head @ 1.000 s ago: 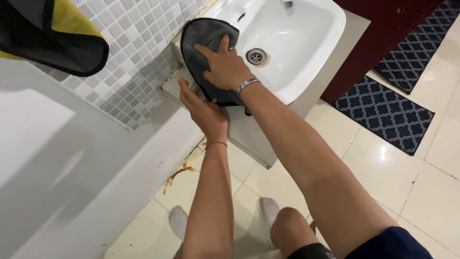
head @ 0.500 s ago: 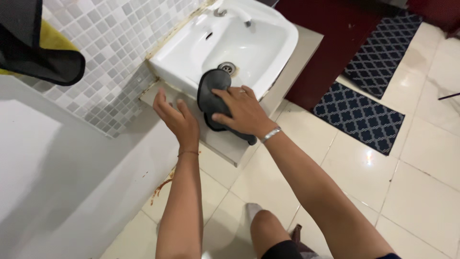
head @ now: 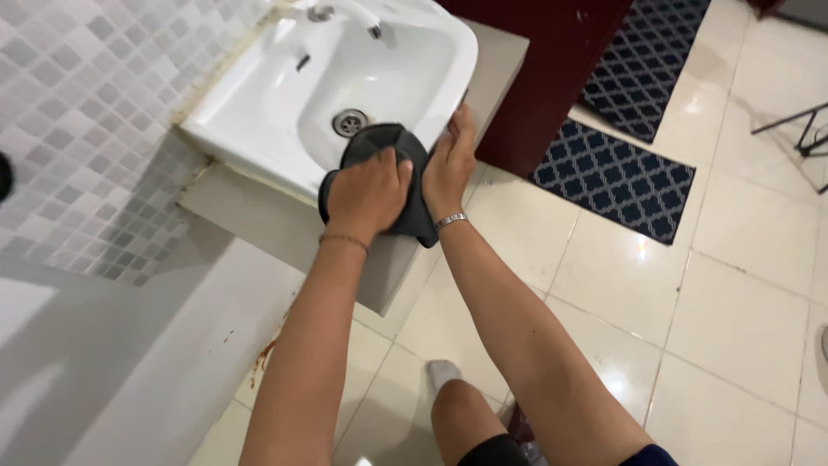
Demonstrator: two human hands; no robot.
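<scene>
At the left, the white sink (head: 259,112) sits on its grey ledge (head: 259,216) by the tiled wall (head: 78,112). Our left hand (head: 366,194) is clenched on the dark cloth (head: 414,185), pressing it over the sink's front rim. To wipe well, we should keep it flat and follow the edge. Our right hand (head: 450,164) rests open on the rim. Half a second ago the right hand held the cloth, and the left lay on the ledge.
</scene>
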